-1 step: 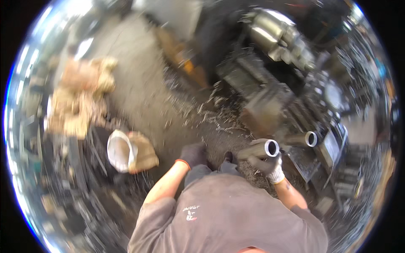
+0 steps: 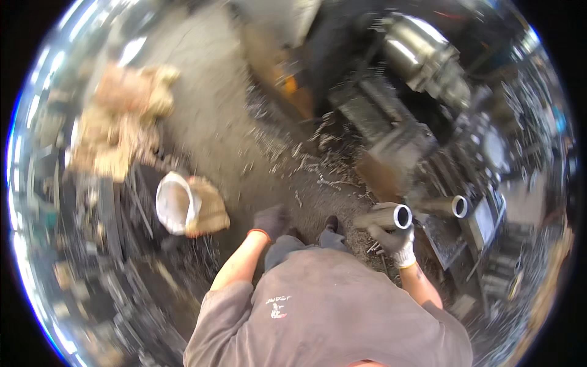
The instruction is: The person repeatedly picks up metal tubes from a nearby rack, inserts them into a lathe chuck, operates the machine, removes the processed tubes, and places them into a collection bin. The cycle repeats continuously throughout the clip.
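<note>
Item: steel tube (image 2: pixel 386 217), clasped in gloved right hand (image 2: pixel 394 240) at four o'clock, carrying step toward lathe (image 2: pixel 422 55); left hand (image 2: pixel 272 221) apparently empty, loosely curled; next: careful alignment.

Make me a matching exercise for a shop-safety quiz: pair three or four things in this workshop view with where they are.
Things:
1. short grey metal tube
2. second grey metal tube
3. white sack with open mouth
4. curled metal shavings

Places:
A. scattered on the floor
B. on the floor, left of the person
C. in the gloved right hand
D. lying on the machine, right of the hand

Pairs: 1-C, 2-D, 3-B, 4-A
</note>
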A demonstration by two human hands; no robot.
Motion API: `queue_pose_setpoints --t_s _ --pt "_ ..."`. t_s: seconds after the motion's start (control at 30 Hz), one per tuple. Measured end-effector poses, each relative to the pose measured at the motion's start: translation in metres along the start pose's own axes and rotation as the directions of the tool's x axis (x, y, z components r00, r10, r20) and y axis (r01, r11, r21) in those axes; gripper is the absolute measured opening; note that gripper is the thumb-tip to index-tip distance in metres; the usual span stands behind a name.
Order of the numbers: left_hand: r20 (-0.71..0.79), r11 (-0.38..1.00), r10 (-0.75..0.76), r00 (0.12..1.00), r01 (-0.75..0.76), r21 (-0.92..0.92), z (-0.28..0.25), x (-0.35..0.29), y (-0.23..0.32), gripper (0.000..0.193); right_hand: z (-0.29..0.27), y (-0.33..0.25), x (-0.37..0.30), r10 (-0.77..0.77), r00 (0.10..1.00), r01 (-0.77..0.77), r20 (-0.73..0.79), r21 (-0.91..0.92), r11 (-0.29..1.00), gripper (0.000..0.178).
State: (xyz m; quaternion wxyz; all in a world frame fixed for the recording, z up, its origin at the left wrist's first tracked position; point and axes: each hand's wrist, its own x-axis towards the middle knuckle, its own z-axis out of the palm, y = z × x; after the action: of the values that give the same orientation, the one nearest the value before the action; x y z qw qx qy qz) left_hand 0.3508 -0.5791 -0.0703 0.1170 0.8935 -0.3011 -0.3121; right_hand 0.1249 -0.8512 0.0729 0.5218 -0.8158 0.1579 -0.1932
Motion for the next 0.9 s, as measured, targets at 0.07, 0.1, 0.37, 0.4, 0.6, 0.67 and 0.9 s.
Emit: queue_pose_setpoints --t_s 0.07,0.1,0.37,0.4,0.6,0.67,0.9 --pt "-0.051 0.855 -0.512 0.857 0.503 -0.131 0.071 -0.048 -0.127 0.055 0.017 0.009 -0.017 0.063 0.995 -0.064 -0.072 -0.011 0.998 0.009" --pt "-0.028 0.725 -0.671 0.741 0.647 -0.238 0.107 -0.088 -0.181 0.056 0.025 0.013 -0.018 0.161 0.983 -0.164 -0.086 -0.035 0.986 0.013" --pt "0.374 0.142 -0.887 0.270 0.931 -0.336 0.341 -0.377 -0.333 0.057 0.197 -0.015 0.044 0.016 0.941 0.073 0.337 -0.250 0.965 0.025" --pt "0.351 0.136 -0.882 0.315 0.883 -0.450 0.356 -0.387 -0.332 0.057 0.235 -0.030 0.050 -0.022 0.913 0.142 0.408 -0.268 0.953 0.025" --pt "0.269 -0.069 -0.935 0.233 0.621 -0.781 0.389 -0.414 -0.295 0.046 0.449 -0.155 0.016 -0.315 0.373 0.396 0.872 0.158 0.905 0.041" --pt "0.117 0.017 -0.976 0.183 0.603 -0.798 0.381 -0.418 -0.274 0.041 0.508 -0.199 -0.012 -0.387 0.115 0.411 0.915 0.311 0.857 0.045" --pt "0.600 -0.681 -0.716 -0.357 0.169 -0.713 0.393 -0.444 -0.143 0.042 0.684 -0.321 -0.115 -0.614 -0.368 0.310 0.698 0.715 0.627 0.046"
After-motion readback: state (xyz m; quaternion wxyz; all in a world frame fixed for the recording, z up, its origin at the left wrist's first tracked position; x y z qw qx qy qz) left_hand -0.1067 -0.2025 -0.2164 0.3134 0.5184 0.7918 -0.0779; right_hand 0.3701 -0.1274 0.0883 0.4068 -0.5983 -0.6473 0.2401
